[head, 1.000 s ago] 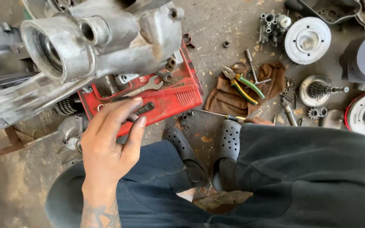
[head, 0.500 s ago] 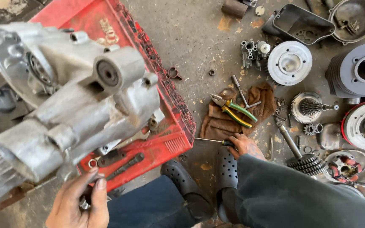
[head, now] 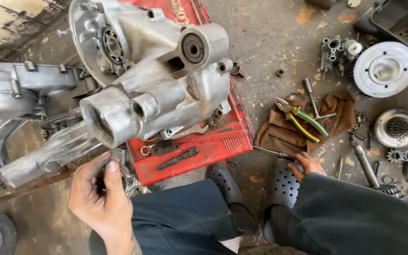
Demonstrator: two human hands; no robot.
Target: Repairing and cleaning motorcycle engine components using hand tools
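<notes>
Engine casing (head: 152, 89), propped on the red crate (head: 213, 148), now fills the view. Left hand (head: 101, 196), withdrawn from the crate, curls its fingers (head: 112, 175) around a small part just below the casing; right hand (head: 305, 164) grips a screwdriver (head: 272, 152).

Grey metal, red crate, brown rag

The engine casing (head: 152, 89) was dull silver-grey; under it lay a red plastic crate (head: 213, 146), and right of the casing green-and-yellow-handled pliers (head: 303, 120) lay on a brown rag (head: 341, 118), near black perforated clogs (head: 284, 186).
</notes>
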